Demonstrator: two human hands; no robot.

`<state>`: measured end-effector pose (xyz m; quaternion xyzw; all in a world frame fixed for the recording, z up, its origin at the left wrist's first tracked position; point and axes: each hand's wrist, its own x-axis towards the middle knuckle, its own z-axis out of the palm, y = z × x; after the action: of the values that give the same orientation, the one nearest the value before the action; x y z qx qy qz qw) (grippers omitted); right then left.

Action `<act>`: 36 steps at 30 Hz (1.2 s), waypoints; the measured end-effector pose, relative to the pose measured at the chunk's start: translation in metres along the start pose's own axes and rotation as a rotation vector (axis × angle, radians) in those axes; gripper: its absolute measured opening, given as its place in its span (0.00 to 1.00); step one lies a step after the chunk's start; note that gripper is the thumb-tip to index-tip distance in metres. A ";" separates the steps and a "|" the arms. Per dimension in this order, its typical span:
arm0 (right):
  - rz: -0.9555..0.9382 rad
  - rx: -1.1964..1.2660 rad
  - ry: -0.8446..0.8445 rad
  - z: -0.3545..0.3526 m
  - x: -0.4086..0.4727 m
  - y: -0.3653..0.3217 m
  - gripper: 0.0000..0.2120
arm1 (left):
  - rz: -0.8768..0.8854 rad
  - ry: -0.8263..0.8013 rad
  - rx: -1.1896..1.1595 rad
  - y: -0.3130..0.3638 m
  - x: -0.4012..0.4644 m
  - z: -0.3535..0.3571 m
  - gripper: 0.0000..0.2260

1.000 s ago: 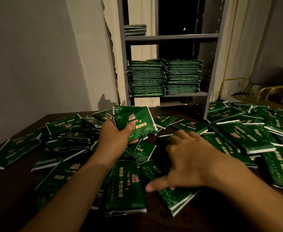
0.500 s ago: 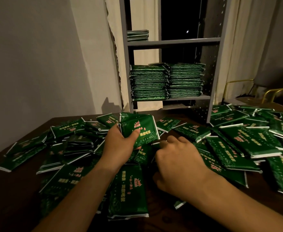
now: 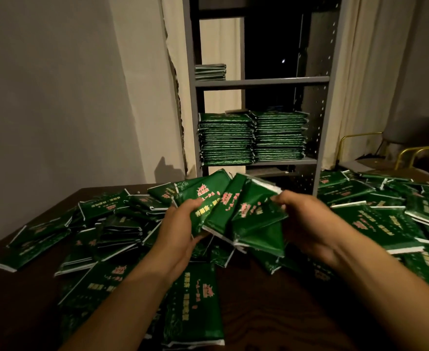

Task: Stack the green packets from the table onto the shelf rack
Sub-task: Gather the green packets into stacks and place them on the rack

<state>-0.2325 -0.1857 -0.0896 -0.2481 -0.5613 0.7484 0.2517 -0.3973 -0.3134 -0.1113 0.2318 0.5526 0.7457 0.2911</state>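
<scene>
Your left hand (image 3: 183, 225) and right hand (image 3: 307, 224) both have a grip on a fanned bunch of packets (image 3: 231, 209), held above the table (image 3: 271, 295), shelf rack (image 3: 261, 82) at 12 o'clock.

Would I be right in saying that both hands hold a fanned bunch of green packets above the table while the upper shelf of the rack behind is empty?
Not quite: the upper shelf is not empty. The head view shows a small stack of packets at its left end. The rest stands: the left hand and right hand hold a fanned bunch of green packets above the table.
</scene>
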 end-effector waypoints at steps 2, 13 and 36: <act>0.024 0.042 -0.023 -0.001 0.010 0.012 0.13 | -0.046 -0.077 -0.084 -0.001 -0.001 0.002 0.13; -0.133 -0.235 0.070 0.008 0.007 0.023 0.15 | 0.075 -0.160 0.172 -0.011 -0.006 0.008 0.17; -0.439 -0.503 -0.073 -0.018 0.017 0.021 0.37 | 0.110 -0.289 0.273 -0.011 -0.010 0.004 0.16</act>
<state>-0.2357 -0.1667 -0.1155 -0.1488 -0.7769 0.5229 0.3176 -0.3852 -0.3148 -0.1206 0.4034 0.5875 0.6378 0.2921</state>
